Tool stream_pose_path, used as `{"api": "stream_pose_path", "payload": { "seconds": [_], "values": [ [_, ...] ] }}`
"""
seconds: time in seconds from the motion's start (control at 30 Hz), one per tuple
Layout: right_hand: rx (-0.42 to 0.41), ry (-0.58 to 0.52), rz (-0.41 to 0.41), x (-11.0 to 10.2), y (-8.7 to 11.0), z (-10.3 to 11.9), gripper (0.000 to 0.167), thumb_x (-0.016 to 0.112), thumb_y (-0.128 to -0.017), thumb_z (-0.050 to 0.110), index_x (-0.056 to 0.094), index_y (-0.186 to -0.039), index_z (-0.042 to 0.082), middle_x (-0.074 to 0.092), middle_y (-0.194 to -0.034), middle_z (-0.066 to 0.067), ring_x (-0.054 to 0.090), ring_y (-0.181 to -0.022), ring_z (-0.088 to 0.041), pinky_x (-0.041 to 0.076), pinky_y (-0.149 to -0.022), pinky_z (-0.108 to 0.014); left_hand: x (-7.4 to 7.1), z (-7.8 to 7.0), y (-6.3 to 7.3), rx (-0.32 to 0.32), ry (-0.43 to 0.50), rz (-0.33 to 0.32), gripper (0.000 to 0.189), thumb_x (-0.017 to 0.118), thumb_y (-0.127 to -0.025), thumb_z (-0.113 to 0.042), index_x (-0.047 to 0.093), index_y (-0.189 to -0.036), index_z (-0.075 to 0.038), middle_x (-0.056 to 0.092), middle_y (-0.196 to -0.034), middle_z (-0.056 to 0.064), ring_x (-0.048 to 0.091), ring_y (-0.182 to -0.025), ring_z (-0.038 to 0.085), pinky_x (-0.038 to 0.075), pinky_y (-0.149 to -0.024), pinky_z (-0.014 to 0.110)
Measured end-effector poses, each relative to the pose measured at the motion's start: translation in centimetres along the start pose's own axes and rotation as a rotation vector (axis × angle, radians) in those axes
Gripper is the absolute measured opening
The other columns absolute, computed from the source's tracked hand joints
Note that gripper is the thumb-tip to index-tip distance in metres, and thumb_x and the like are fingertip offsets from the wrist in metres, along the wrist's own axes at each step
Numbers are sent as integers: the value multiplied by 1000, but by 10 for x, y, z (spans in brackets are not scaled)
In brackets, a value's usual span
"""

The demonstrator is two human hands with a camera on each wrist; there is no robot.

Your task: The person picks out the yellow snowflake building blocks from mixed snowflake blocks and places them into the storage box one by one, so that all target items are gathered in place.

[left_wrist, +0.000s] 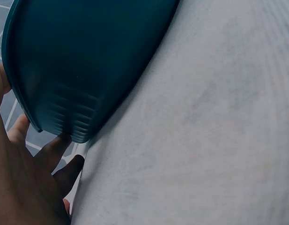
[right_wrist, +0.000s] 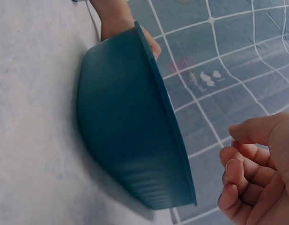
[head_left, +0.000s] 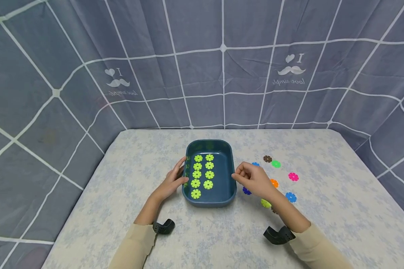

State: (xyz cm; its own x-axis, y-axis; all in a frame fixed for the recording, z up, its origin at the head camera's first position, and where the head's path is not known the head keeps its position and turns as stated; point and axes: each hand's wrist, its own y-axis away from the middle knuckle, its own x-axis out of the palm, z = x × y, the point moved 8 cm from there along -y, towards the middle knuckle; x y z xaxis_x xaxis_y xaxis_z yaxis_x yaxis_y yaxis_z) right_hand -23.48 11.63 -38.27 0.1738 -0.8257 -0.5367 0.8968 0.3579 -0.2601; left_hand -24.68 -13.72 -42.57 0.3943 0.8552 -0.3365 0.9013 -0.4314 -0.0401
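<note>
A dark teal plastic tub (head_left: 222, 192) stands on the table, with several yellow-green notched discs (head_left: 196, 174) laid in two columns on its floor. At its left side, my left hand (head_left: 170, 183) holds the wall, thumb over the rim and other fingers spread along the outside. In the left wrist view the fingertips (left_wrist: 64, 139) touch the ribbed outer wall. My right hand (head_left: 254, 180) hovers by the right rim. In the right wrist view its fingers (right_wrist: 234, 168) are curled, thumb near the index finger, with no disc visible between them.
Loose discs lie right of the tub, partly under my right forearm: pink (head_left: 293, 176), light blue (head_left: 291, 197), orange (head_left: 274, 183), green (head_left: 276, 163), brown (head_left: 267, 158) and others. A grey grid-patterned curtain (head_left: 202, 74) hangs behind the patterned tablecloth (head_left: 128, 160).
</note>
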Motion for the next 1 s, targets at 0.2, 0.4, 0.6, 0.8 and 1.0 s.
{"api": "stream_pose_path", "payload": {
  "seconds": [0.2, 0.4, 0.6, 0.8, 1.0],
  "values": [
    [31, 16, -14, -7, 9, -10, 11, 69, -91, 12, 61, -87, 6, 54, -68, 2, 46, -55, -10, 40, -50, -24, -1, 0, 0, -3, -8, -9, 73, 49, -97, -6, 8, -157, -4, 22, -154, 30, 24, -141, 42, 27, -109, 58],
    [60, 29, -3, -12, 18, -19, 12, 69, -91, 14, 60, -86, 7, 54, -68, 3, 45, -55, -10, 39, -50, -24, -1, 2, 0, 0, -11, -12, 73, 49, -96, -5, 8, -156, -2, 21, -154, 31, 23, -141, 44, 26, -109, 59],
    [81, 47, 8, -14, 26, -29, 11, 68, -91, 12, 60, -86, 8, 54, -67, 4, 45, -55, -9, 40, -51, -24, -2, 19, -6, 25, -1, -27, 73, 49, -96, -4, 9, -157, -6, 21, -155, 30, 23, -142, 43, 25, -109, 60],
    [105, 55, 0, -17, 38, -43, 11, 69, -90, 11, 60, -85, 6, 52, -67, 4, 45, -55, -9, 40, -52, -23, -2, 36, -12, 46, -4, -40, 73, 51, -97, -8, 11, -158, -14, 22, -156, 24, 24, -143, 39, 28, -108, 58],
    [149, 74, 33, -17, 47, -55, 11, 69, -90, 12, 60, -86, 6, 53, -67, 3, 45, -55, -9, 40, -51, -24, -2, 37, -11, 54, 10, -33, 73, 51, -97, -12, 11, -158, -16, 23, -156, 24, 25, -143, 39, 31, -107, 58]
  ]
}}
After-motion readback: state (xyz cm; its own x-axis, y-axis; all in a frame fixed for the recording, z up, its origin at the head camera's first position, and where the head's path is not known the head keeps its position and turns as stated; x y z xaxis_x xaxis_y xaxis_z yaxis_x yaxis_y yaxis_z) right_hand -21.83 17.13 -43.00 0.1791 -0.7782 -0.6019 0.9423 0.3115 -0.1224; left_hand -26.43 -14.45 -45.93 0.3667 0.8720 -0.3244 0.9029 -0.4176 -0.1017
